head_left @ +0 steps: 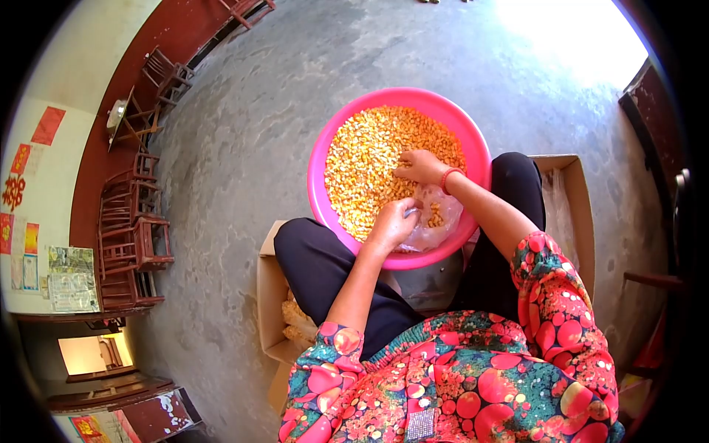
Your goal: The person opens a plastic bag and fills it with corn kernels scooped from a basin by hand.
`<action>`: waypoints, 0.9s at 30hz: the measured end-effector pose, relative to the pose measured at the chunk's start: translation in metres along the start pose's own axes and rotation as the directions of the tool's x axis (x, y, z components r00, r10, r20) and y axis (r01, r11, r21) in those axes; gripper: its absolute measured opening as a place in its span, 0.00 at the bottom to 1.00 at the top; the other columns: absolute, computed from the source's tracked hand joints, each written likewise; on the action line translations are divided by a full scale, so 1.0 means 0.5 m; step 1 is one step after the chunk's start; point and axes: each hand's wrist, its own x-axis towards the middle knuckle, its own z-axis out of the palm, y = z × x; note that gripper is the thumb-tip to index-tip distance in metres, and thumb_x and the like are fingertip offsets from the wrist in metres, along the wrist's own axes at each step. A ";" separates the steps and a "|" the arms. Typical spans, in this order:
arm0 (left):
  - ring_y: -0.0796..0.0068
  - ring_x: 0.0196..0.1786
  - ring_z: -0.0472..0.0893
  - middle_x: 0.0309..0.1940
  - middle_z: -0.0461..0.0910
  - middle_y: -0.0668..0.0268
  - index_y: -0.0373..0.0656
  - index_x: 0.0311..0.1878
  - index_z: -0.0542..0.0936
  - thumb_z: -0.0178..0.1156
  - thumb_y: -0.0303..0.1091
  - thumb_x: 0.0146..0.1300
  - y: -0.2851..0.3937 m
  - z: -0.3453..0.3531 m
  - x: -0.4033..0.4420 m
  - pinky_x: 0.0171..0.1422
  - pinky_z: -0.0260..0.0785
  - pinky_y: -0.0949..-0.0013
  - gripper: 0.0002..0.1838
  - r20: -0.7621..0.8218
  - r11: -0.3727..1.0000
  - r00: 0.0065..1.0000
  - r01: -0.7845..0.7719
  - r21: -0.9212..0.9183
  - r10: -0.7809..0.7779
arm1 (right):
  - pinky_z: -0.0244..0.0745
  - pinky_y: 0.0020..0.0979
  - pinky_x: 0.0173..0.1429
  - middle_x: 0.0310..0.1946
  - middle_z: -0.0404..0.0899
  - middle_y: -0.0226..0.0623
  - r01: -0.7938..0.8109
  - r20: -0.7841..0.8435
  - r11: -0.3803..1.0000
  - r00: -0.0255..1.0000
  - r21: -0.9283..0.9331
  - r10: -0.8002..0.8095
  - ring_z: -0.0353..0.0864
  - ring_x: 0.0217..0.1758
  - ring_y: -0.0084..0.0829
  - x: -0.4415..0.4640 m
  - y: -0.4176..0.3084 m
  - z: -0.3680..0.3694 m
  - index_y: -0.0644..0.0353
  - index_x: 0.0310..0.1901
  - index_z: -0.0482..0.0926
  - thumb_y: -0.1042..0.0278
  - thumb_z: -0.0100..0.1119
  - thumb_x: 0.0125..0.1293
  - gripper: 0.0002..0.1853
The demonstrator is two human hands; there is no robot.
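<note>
A pink basin (319, 184) full of yellow corn kernels (362, 155) sits in front of my knees. My left hand (395, 224) is closed on the rim of a clear plastic bag (436, 232), over the basin's near side. Some kernels lie inside the bag. My right hand (422, 168), with a red band at the wrist, rests on the kernels just beyond the bag, fingers curled down into them; its fingertips are partly hidden among the kernels.
A cardboard box (269, 295) with filled bags stands left of my legs, and another box (583, 214) with plastic inside stands on the right. Wooden chairs (133, 244) line the left wall. Grey concrete floor (236, 148) surrounds the basin.
</note>
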 end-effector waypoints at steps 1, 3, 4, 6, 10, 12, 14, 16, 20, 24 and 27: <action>0.69 0.31 0.78 0.27 0.78 0.54 0.38 0.37 0.78 0.52 0.31 0.50 -0.002 0.001 0.000 0.40 0.69 0.69 0.12 -0.009 1.000 1.000 -0.015 0.003 0.015 | 0.69 0.39 0.41 0.30 0.76 0.50 -0.001 0.000 1.000 1.000 0.001 0.001 0.76 0.38 0.42 0.002 0.011 0.002 0.64 0.39 0.74 0.56 0.51 0.55 0.18; 0.69 0.31 0.78 0.27 0.78 0.54 0.38 0.38 0.78 0.52 0.31 0.50 -0.006 0.003 -0.001 0.40 0.69 0.69 0.12 -0.016 1.000 1.000 -0.027 0.004 0.027 | 0.73 0.35 0.37 0.27 0.76 0.43 -0.186 0.180 0.841 0.978 0.508 0.107 0.76 0.34 0.34 0.000 0.015 -0.005 0.64 0.36 0.75 0.56 0.54 0.51 0.18; 0.69 0.32 0.78 0.27 0.78 0.55 0.38 0.38 0.78 0.53 0.31 0.50 -0.008 0.003 -0.001 0.40 0.69 0.69 0.12 -0.024 0.999 0.999 -0.039 0.004 0.039 | 0.75 0.30 0.36 0.29 0.75 0.36 -0.258 0.180 0.737 0.966 0.625 0.186 0.74 0.34 0.26 -0.002 0.013 -0.002 0.64 0.36 0.75 0.62 0.53 0.54 0.13; 0.69 0.32 0.78 0.27 0.78 0.55 0.38 0.37 0.78 0.53 0.31 0.50 -0.011 0.001 0.000 0.39 0.69 0.69 0.12 -0.050 1.000 0.998 -0.030 -0.003 0.030 | 0.76 0.30 0.36 0.33 0.74 0.36 -0.268 0.224 0.557 0.963 0.786 0.148 0.73 0.37 0.27 -0.019 -0.020 -0.034 0.63 0.36 0.75 0.64 0.52 0.55 0.12; 0.71 0.30 0.78 0.27 0.79 0.56 0.39 0.37 0.78 0.53 0.31 0.50 -0.016 -0.006 0.002 0.37 0.68 0.70 0.11 -0.107 1.000 0.994 0.006 -0.001 -0.006 | 0.78 0.30 0.40 0.42 0.70 0.35 -0.317 0.306 0.291 0.948 0.903 0.086 0.70 0.46 0.27 -0.015 -0.018 -0.054 0.63 0.39 0.74 0.69 0.50 0.58 0.10; 0.72 0.29 0.78 0.26 0.79 0.57 0.39 0.37 0.78 0.52 0.31 0.51 -0.017 -0.009 0.001 0.37 0.68 0.70 0.11 -0.138 1.000 0.990 0.018 0.009 -0.017 | 0.78 0.31 0.40 0.42 0.70 0.35 -0.328 0.318 0.273 0.944 0.904 0.081 0.69 0.47 0.26 -0.016 -0.017 -0.058 0.64 0.39 0.73 0.69 0.50 0.58 0.10; 0.73 0.28 0.78 0.26 0.79 0.58 0.39 0.36 0.78 0.52 0.31 0.51 -0.017 -0.012 0.002 0.36 0.68 0.71 0.11 -0.168 0.999 0.985 0.030 0.018 -0.027 | 0.77 0.32 0.42 0.42 0.70 0.35 -0.301 0.292 0.196 0.953 0.933 0.076 0.68 0.49 0.26 -0.021 -0.019 -0.068 0.65 0.40 0.73 0.70 0.50 0.58 0.10; 0.73 0.27 0.78 0.24 0.78 0.59 0.39 0.36 0.79 0.52 0.31 0.53 -0.016 -0.015 0.003 0.35 0.68 0.71 0.10 -0.190 0.998 0.980 0.062 0.021 -0.057 | 0.77 0.33 0.43 0.42 0.70 0.35 -0.305 0.304 0.190 0.952 0.933 0.037 0.68 0.49 0.26 -0.024 -0.020 -0.079 0.65 0.40 0.73 0.70 0.50 0.58 0.10; 0.73 0.26 0.77 0.23 0.78 0.59 0.39 0.36 0.78 0.52 0.32 0.53 -0.015 -0.018 0.005 0.35 0.68 0.71 0.10 -0.205 0.998 0.977 0.061 -0.022 -0.065 | 0.76 0.31 0.41 0.38 0.72 0.32 -0.309 0.352 0.298 0.931 0.903 -0.101 0.70 0.45 0.23 -0.040 -0.042 -0.105 0.62 0.38 0.73 0.67 0.47 0.61 0.09; 0.70 0.27 0.78 0.24 0.78 0.56 0.38 0.35 0.78 0.51 0.31 0.54 -0.017 -0.020 0.007 0.34 0.68 0.70 0.10 -0.286 0.997 0.955 0.074 -0.007 -0.073 | 0.75 0.27 0.43 0.34 0.74 0.32 -0.286 0.468 0.584 0.864 0.760 -0.185 0.73 0.40 0.22 -0.066 -0.074 -0.126 0.64 0.39 0.74 0.66 0.45 0.62 0.12; 0.68 0.29 0.78 0.25 0.78 0.55 0.38 0.35 0.78 0.51 0.31 0.54 -0.015 -0.027 0.005 0.34 0.68 0.70 0.09 -0.308 0.995 0.948 0.090 0.035 -0.075 | 0.75 0.26 0.42 0.36 0.75 0.32 -0.250 0.548 0.672 0.790 0.697 -0.275 0.73 0.40 0.22 -0.073 -0.079 -0.118 0.63 0.40 0.75 0.67 0.45 0.61 0.12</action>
